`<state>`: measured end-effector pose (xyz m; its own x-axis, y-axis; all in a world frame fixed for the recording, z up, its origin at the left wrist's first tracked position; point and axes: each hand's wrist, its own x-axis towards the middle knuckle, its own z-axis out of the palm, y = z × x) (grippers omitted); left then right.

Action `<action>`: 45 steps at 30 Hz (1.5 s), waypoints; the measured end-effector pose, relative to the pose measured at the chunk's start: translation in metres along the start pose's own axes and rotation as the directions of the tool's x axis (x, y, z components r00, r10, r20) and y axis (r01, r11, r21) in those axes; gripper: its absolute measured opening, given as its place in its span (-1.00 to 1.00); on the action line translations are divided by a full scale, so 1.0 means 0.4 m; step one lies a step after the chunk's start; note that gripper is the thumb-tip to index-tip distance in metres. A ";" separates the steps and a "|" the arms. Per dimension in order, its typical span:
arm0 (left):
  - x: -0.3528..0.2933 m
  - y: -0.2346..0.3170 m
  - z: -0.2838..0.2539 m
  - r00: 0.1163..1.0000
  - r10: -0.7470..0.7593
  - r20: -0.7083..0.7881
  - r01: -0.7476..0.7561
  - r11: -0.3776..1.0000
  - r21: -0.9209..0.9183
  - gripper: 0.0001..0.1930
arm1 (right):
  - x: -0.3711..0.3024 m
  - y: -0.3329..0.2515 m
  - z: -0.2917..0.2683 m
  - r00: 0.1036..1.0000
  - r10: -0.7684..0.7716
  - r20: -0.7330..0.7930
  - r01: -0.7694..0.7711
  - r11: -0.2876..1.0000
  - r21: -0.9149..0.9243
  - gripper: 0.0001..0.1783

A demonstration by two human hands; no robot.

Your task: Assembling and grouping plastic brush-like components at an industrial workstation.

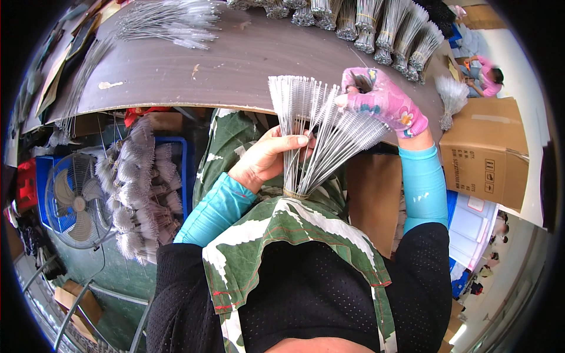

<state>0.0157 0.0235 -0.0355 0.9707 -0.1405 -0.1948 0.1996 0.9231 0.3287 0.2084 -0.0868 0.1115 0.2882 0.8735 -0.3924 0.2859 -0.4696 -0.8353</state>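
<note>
A fanned bundle of thin wire brushes (353, 138) with pale bristle heads rests against my camouflage apron, its stems gathered by a band near the lower end. My left hand (268, 154), bare, is closed around the stems at mid-length, thumb across the front. The brushes split into an upright group on the left and a group leaning right. My right hand (385, 100), in a pink flowered glove with bare fingertips showing, is curled at the bristle heads between the groups. A thin wire sticks up above it; what its fingers pinch is hidden.
Banded brush bundles (388, 26) line the back of the brown table (235, 65); loose brushes (168, 23) lie at its far left. A fan (78, 203) and a blue crate (185, 176) of brushes stand left. A cardboard box (485, 153) is at right, with another person (485, 76) beyond.
</note>
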 end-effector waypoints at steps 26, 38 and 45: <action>-0.001 0.009 0.077 0.987 0.099 0.130 -0.115 0.986 0.123 -0.67 | 0.076 -0.050 0.015 0.988 -0.155 0.028 0.155 0.987 -0.031 -0.63; 0.007 -0.002 0.011 0.993 0.102 -0.061 -0.099 0.994 0.047 -0.55 | 0.046 0.011 0.024 0.992 -0.125 -0.027 0.127 0.980 0.154 -0.55; 0.009 0.004 0.062 0.998 0.065 -0.002 -0.064 0.993 0.103 -0.54 | 0.046 -0.065 0.036 1.000 -0.018 -0.016 0.016 0.995 -0.093 -0.54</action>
<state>0.0229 0.0157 -0.0128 0.9814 -0.0798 -0.1747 0.1495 0.8885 0.4339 0.1932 -0.0566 0.1204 0.2976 0.8795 -0.3715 0.3746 -0.4655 -0.8019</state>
